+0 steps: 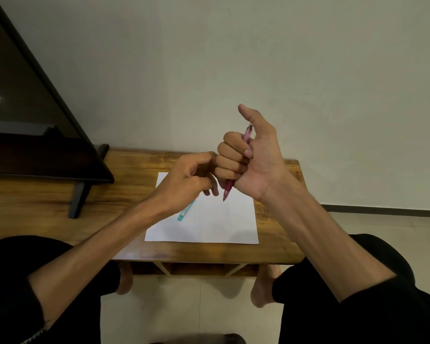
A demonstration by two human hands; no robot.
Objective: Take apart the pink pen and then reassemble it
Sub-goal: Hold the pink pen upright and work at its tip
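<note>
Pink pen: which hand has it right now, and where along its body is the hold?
The right hand grips the pink pen around its middle, fingers curled round the barrel, both ends protruding. Whether the left hand holds anything cannot be told.

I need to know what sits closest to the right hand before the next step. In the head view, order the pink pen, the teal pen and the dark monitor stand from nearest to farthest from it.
1. pink pen: held in the right hand, upright above the paper.
2. teal pen: lying on the paper, lower left, partly behind the left hand.
3. monitor stand: far left on the table.
</note>
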